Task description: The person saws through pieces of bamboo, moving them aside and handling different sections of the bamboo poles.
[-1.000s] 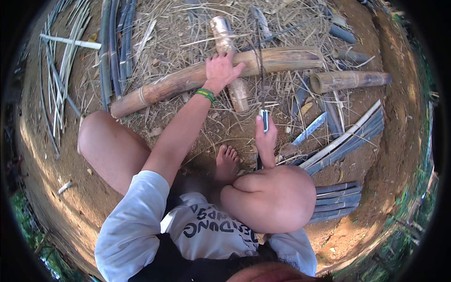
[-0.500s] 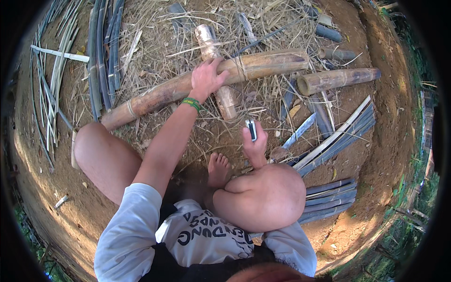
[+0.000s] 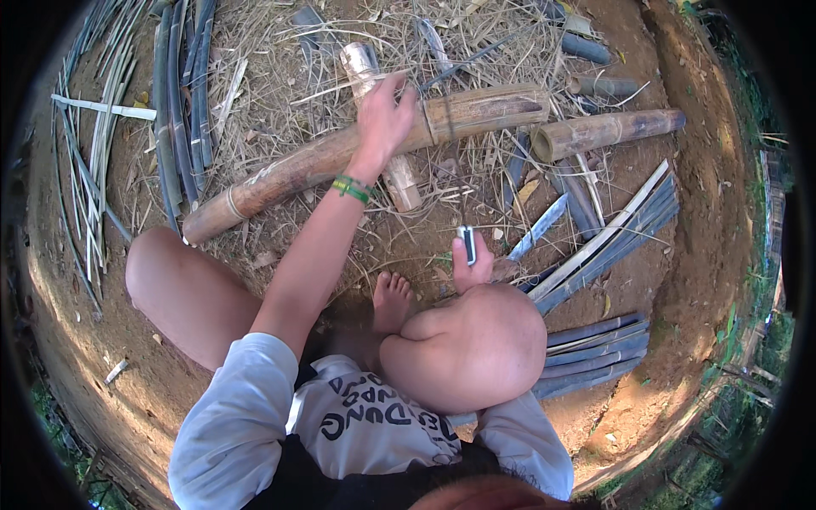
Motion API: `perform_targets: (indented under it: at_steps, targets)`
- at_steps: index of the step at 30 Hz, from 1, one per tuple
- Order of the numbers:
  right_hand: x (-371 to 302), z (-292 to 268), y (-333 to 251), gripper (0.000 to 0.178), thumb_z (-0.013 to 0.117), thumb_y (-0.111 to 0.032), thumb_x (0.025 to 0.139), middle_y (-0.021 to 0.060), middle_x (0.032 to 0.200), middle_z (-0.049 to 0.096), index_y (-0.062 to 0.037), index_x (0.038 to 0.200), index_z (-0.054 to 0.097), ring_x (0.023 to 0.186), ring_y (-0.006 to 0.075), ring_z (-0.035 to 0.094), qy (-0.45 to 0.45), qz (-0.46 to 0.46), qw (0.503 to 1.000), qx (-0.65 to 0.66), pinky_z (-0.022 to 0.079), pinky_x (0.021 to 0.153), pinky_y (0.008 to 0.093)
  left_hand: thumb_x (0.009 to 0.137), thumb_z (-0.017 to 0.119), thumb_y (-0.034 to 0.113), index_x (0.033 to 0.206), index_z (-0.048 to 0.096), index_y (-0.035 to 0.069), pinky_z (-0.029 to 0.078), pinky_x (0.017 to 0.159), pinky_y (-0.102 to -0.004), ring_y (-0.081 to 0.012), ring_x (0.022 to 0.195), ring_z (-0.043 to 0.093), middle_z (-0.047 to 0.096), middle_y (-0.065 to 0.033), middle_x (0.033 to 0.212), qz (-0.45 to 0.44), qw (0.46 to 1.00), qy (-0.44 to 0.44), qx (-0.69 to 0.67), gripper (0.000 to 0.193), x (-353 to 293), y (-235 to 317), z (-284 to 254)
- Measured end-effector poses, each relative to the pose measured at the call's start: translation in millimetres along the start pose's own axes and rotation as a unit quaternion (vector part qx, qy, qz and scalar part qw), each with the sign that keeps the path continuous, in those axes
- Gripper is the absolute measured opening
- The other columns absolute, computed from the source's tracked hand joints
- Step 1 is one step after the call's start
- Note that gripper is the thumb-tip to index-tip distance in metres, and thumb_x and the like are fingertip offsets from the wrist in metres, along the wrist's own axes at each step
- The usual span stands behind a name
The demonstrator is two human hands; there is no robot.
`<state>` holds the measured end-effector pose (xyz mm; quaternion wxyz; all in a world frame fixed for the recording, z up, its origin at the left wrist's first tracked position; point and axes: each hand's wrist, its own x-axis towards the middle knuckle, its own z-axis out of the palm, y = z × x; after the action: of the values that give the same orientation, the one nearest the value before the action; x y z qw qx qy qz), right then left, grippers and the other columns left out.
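Observation:
My left hand (image 3: 384,126), a green band at its wrist, is over a thick, brown bamboo pole (image 3: 293,174). Its fingers are bent and apart, with nothing visible in them; whether they touch the pole I cannot tell. Under the pole, crosswise, lies a short pale log (image 3: 402,183). In front of my right knee, my right hand (image 3: 473,265) is closed round a small black tool with pale edges (image 3: 467,243); its working end is not clear. Beside that hand a broad-bladed knife (image 3: 541,228) lies on the ground.
A shorter bamboo piece (image 3: 608,134) lies at the right. Split bamboo strips (image 3: 616,229) fan out below it, with another bundle (image 3: 595,357) by my right knee. Long dark strips (image 3: 180,102) and thin pale ones (image 3: 106,153) lie at the left. Dry straw (image 3: 272,85) litters the soil.
My left hand has shifted up and to the right along the pole, its fingers now raised and bent. My right hand has moved slightly right and down with the tool.

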<state>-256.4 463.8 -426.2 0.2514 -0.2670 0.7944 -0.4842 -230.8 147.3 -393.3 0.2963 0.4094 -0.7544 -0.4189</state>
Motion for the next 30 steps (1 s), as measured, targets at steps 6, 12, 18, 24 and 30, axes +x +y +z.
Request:
perform_targets:
  at_steps: [6,12,18,24,30]
  targets:
    - [10,28,-7,0.034,0.07,-0.035,0.098,0.0137,0.064,0.06,-0.0016,0.097,0.066,0.055,0.0276,0.059,-0.014,0.005,0.999,-0.046,0.047,0.057,0.043,0.088,0.063,0.049,0.127,0.067,0.005,0.044,0.108,-0.0546,-0.0398,0.112,0.066,0.071,-0.0228,0.115,0.083,0.966,0.012,0.246,0.059,-30,-64,2]
    - [22,35,-14,0.042,0.067,-0.042,0.1,0.0171,0.065,0.061,-0.0003,0.097,0.066,0.059,0.0335,0.062,-0.041,0.02,0.997,-0.066,0.047,0.059,0.0458,0.085,0.064,0.056,0.128,0.066,0.008,0.045,0.106,-0.0522,-0.0383,0.112,0.067,0.071,-0.0204,0.115,0.047,0.961,-0.047,0.269,0.065,-25,-59,-4]
    - [26,36,-10,0.046,0.068,-0.047,0.098,0.0206,0.067,0.064,-0.0008,0.095,0.066,0.066,0.0431,0.067,-0.051,0.047,0.993,-0.095,0.049,0.063,0.0509,0.085,0.063,0.057,0.126,0.067,0.008,0.05,0.101,-0.05,-0.038,0.108,0.069,0.072,-0.0196,0.114,0.062,0.956,-0.031,0.286,0.064,-22,-62,-2]
    - [24,32,-2,0.05,0.068,-0.051,0.096,0.0224,0.068,0.065,-0.0006,0.095,0.067,0.07,0.0474,0.067,-0.061,0.082,0.983,-0.15,0.05,0.067,0.0545,0.081,0.065,0.057,0.121,0.069,0.008,0.049,0.101,-0.0505,-0.0358,0.107,0.07,0.072,-0.0177,0.11,0.039,0.958,-0.034,0.283,0.063,-19,-57,-2]
    - [50,34,-32,0.052,0.066,-0.049,0.098,0.0291,0.076,0.067,0.0032,0.092,0.068,0.079,0.0506,0.068,-0.085,0.127,0.979,-0.137,0.05,0.073,0.0558,0.079,0.067,0.057,0.116,0.07,0.007,0.049,0.102,-0.0495,-0.0348,0.103,0.07,0.073,-0.0167,0.105,0.058,0.959,-0.008,0.277,0.062,-23,-53,6]
